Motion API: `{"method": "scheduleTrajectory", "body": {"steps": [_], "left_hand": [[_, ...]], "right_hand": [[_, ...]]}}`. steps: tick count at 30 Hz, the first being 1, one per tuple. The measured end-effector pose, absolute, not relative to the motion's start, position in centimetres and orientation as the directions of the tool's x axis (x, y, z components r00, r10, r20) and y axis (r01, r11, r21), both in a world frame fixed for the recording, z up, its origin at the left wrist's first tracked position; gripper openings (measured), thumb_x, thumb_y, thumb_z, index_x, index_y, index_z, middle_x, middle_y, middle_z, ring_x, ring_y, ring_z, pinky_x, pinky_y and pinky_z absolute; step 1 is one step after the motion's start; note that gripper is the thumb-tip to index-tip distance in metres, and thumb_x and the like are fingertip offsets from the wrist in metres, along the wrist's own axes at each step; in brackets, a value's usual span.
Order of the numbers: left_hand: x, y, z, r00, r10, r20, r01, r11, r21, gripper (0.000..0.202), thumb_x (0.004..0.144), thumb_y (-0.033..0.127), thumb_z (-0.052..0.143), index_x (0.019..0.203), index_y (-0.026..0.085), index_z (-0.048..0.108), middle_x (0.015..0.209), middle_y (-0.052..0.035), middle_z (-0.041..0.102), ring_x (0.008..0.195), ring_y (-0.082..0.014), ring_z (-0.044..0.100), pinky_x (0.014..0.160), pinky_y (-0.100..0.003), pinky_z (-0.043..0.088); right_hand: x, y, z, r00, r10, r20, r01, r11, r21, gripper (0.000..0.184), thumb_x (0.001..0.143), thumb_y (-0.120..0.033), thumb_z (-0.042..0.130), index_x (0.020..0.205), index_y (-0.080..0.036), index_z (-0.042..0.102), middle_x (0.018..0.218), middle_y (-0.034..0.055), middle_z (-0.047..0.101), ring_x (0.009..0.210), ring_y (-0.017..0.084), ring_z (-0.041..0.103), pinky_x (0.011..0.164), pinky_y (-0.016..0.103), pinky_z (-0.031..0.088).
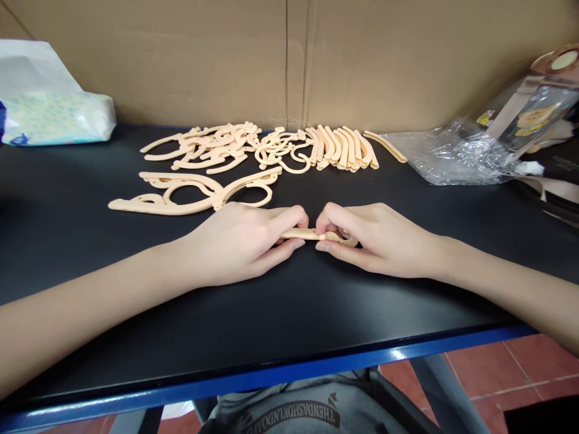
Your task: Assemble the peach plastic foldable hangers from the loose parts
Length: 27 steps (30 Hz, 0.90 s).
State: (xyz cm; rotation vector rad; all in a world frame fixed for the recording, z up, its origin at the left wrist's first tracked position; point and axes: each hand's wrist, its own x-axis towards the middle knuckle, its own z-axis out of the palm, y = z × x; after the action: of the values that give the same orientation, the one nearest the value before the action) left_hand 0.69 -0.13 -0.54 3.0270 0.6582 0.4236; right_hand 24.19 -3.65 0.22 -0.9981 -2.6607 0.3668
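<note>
Near the middle of the black table, my left hand (246, 241) is closed in a pinch on a cream plastic hanger arm (301, 233). My right hand (380, 238) pinches the other end, where a curved hanger hook (350, 241) shows beneath the fingers. Arm and hook meet between the two hands; whether they are locked together I cannot tell. My fingers cover much of both parts. Just beyond my left hand lie folding hangers (158, 206), joined pieces with round loops, resting flat.
Along the back lie a heap of cream hanger parts (212, 144), loose hooks (296, 160) and a row of curved arms (341, 147). A tissue pack (58, 114) stands at left. At right are a crinkled clear plastic bag (456, 154) and a printed bag (538, 114). Cardboard (203, 60) rises behind.
</note>
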Motion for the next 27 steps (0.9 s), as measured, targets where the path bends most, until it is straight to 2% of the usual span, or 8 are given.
{"method": "scheduleTrajectory", "body": {"steps": [8,17,27], "left_hand": [[0.63,-0.22,-0.51,0.881,0.391,0.266,0.393,-0.918,0.048,0.018,0.097,0.029,0.038,0.095,0.020,0.053,0.077,0.0012,0.066,0.058,-0.0124,0.058,0.050,-0.024,0.030],[0.91,-0.48,0.20,0.883,0.435,0.173,0.438,-0.899,0.023,0.020,0.095,0.029,0.037,0.097,0.019,0.055,0.073,0.0003,0.064,0.060,-0.0147,0.059,0.050,-0.025,0.032],[0.78,-0.27,-0.25,0.888,0.406,0.216,0.406,-0.913,0.044,0.016,0.093,0.030,0.042,0.097,0.019,0.054,0.075,0.0000,0.064,0.058,-0.0147,0.057,0.051,-0.026,0.032]], "right_hand": [[24.15,-3.73,0.36,-0.726,0.669,0.160,0.607,0.732,-0.308,0.006,0.094,-0.025,0.048,0.093,-0.022,0.044,0.073,-0.0053,0.055,0.053,0.009,0.045,0.054,0.020,0.030],[24.03,-3.70,0.39,-0.727,0.670,0.147,0.614,0.731,-0.296,0.007,0.094,-0.026,0.049,0.094,-0.023,0.042,0.076,-0.0043,0.056,0.056,0.010,0.047,0.054,0.020,0.031],[24.01,-3.64,0.14,-0.734,0.661,0.158,0.613,0.744,-0.266,0.008,0.094,-0.025,0.049,0.095,-0.023,0.042,0.075,-0.0046,0.056,0.055,0.009,0.045,0.054,0.020,0.031]]}}
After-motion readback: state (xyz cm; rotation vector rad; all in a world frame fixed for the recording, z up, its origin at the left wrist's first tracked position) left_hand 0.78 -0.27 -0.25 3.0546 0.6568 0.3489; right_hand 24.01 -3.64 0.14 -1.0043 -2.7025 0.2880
